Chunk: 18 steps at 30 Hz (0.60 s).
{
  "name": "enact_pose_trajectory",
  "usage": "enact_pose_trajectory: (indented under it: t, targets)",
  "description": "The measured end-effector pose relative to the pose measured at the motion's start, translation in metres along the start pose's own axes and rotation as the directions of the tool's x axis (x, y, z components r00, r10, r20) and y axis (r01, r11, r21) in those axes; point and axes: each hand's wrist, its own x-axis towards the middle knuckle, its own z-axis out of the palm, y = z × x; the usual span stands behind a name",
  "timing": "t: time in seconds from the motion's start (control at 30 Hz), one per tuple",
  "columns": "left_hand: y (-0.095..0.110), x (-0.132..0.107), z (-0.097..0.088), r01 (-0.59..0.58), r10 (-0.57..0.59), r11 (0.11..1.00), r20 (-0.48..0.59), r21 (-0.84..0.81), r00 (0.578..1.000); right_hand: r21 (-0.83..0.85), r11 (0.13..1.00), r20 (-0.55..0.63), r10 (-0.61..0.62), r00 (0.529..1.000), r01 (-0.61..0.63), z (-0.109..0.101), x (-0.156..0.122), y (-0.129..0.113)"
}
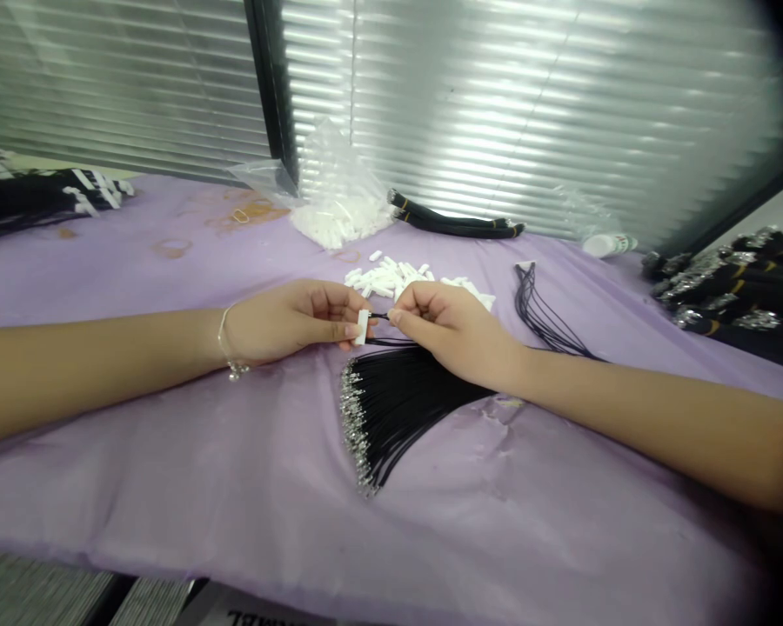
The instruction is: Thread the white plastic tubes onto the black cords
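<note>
Between the thumb and fingers of my left hand [300,322] is a small white plastic connector housing [362,327], held upright. Black wires [391,342] run from its lower part toward the right. My right hand [453,330] pinches a thin black wire [379,316] close to its end, which meets the upper part of the housing; whether the tip is inside I cannot tell. Below both hands lies a fanned bundle of black wires [411,400] with silvery metal terminals [354,426] at the left ends. Loose white housings [391,276] lie in a pile just behind my hands.
A clear bag of white housings [339,217] stands at the back, beside rubber bands [248,211] and tied black wire bundles [457,217]. A wired housing [525,264] lies right of the pile. More bundles [744,278] are stacked far right, and housings with wires [95,189] far left.
</note>
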Motion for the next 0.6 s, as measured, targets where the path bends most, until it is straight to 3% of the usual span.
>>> enact_pose_trajectory:
  t: [0.2,0.43,0.6]
  targets:
    - [-0.001,-0.0005,0.0007,-0.014,0.01,0.997,0.06,0.081,0.998,0.001,0.998,0.013,-0.061,0.998,0.061,0.003,-0.0012,0.0011]
    - [0.0015,-0.0028,-0.0015,0.013,-0.014,1.0,0.078,0.01,0.997,0.024,0.999,0.002,-0.032,0.999,0.032,0.0045,0.0007,0.0025]
    - [0.0042,-0.0028,-0.0026,0.0,-0.011,0.991,0.084,0.134,0.996,0.033,0.995,0.036,-0.091,0.995,0.09,0.0028,-0.0008,0.0027]
